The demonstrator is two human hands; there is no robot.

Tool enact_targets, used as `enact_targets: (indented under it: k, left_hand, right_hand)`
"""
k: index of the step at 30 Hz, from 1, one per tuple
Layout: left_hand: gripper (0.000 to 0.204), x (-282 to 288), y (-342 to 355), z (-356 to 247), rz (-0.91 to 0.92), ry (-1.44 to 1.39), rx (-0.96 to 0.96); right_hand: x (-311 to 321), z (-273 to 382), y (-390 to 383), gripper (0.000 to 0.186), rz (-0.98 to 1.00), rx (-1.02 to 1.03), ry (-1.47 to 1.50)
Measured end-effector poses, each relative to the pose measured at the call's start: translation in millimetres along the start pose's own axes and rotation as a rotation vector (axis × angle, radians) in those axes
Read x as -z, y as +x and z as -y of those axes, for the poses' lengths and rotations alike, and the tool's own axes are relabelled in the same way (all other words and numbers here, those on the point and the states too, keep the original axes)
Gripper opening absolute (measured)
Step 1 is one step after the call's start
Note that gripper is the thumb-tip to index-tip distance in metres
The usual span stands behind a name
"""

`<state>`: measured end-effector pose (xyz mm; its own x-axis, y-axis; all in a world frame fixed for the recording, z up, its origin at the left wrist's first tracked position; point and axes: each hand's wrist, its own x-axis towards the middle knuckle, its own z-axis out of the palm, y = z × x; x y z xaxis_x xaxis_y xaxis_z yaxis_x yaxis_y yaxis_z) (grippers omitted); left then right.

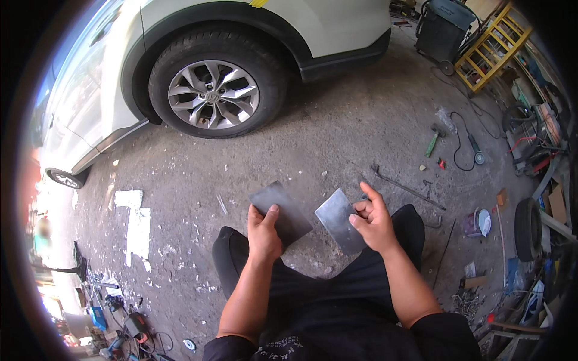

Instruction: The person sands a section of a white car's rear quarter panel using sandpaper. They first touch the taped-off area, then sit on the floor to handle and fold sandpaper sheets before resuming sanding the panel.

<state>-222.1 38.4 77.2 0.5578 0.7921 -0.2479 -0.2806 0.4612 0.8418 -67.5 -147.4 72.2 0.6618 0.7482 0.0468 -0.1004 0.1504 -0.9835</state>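
Observation:
My left hand (265, 231) grips a dark grey, flat rectangular plate (286, 210), its thumb lying across the face. To the right, my right hand (376, 225) pinches a lighter grey, shinier flat plate (338, 218) between thumb and curled fingers, while its index finger points up and away. Both plates are tilted over my lap, with a narrow gap between them. The fingers behind each plate are mostly hidden. My knees in dark trousers (412, 231) are bent on either side.
A white car (349, 27) with a spoked wheel (214, 96) stands ahead. On the concrete floor to the right lie a pry bar (409, 189), a green-handled hammer (432, 143), an angle grinder (477, 150) and a bucket (478, 222). White paper (138, 231) lies left; power tools (135, 325) sit lower left.

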Motion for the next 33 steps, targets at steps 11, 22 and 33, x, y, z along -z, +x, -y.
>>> enact_targets:
  k: [11,22,33]
  left_hand:
    - [0.016,9,-3,21,0.215,0.171,-0.033]
    - [0.023,3,17,20,0.347,0.56,-0.102]
    - [0.017,-26,8,9,0.567,0.636,0.068]
  right_hand:
    - [4,32,42,0.066,-0.034,-0.007,0.157]
    - [11,22,18,0.066,0.238,-0.099,-0.141]
    - [11,19,12,0.066,0.275,-0.082,-0.141]
